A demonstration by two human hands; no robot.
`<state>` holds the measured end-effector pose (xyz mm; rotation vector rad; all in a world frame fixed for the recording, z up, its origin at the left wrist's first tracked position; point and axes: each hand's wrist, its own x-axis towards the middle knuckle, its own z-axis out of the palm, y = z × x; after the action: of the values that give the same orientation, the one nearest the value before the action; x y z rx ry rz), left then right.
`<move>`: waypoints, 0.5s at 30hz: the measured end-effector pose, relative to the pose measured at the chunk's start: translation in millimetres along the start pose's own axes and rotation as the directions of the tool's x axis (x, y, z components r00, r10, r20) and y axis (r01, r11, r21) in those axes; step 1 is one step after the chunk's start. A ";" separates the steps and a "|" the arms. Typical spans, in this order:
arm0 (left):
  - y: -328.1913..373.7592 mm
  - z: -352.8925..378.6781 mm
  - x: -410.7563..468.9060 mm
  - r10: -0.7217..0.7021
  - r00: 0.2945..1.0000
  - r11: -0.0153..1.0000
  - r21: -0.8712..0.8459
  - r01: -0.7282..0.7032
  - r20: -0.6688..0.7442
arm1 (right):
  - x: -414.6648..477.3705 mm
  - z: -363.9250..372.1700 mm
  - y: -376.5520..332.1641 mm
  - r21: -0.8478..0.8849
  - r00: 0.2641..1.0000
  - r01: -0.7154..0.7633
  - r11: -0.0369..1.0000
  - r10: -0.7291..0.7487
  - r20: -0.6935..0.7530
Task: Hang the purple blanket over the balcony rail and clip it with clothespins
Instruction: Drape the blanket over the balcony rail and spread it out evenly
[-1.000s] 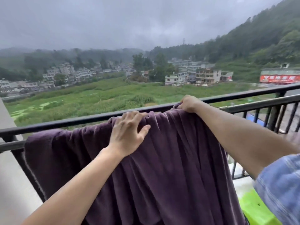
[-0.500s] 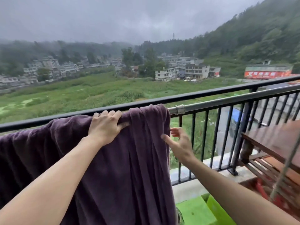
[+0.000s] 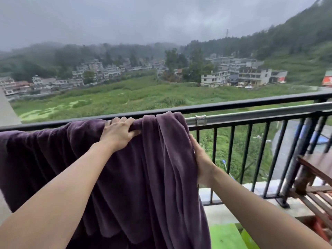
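Purple blanket (image 3: 147,177) hung over the balcony rail (image 3: 251,105); left hand (image 3: 118,133) clenched its top fold, right hand (image 3: 202,159) grasped its side edge

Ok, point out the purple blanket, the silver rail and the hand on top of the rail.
purple blanket (image 3: 143,177): head view, on the hanging front folds.
silver rail (image 3: 251,116): head view, on the bare tube right of the coupling.
left hand (image 3: 118,132): head view, on the back of the hand gripping the blanket.

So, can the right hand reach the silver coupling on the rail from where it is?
Probably yes: the right hand holds the blanket edge just below the coupling, nothing between.
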<state>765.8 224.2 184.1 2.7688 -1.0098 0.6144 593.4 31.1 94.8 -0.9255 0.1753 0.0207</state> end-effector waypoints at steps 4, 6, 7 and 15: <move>1.7 -2.5 -0.4 0.002 1.000 1.000 0.027 -0.003 0.021 | -15.1 12.3 -7.4 -0.672 0.872 0.283 0.685 -0.476 -0.118; 3.2 -3.4 0.1 0.010 0.999 0.999 0.045 -0.012 0.034 | -25.7 20.7 -31.8 -0.986 0.664 0.119 0.118 -0.747 -0.009; 3.7 -4.1 0.4 0.015 0.999 0.998 0.054 -0.017 0.041 | -31.0 27.5 -50.8 -0.996 0.586 -0.022 -0.088 -0.808 0.059; 27.2 -33.8 12.8 0.125 0.986 0.989 -0.066 -0.133 -0.113 | -12.8 98.8 -234.8 -0.852 0.373 -0.344 -0.394 -0.890 0.261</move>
<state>746.1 204.5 219.7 2.5916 -1.1700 0.7222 616.6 -30.9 341.1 -2.7779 0.7231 -1.4641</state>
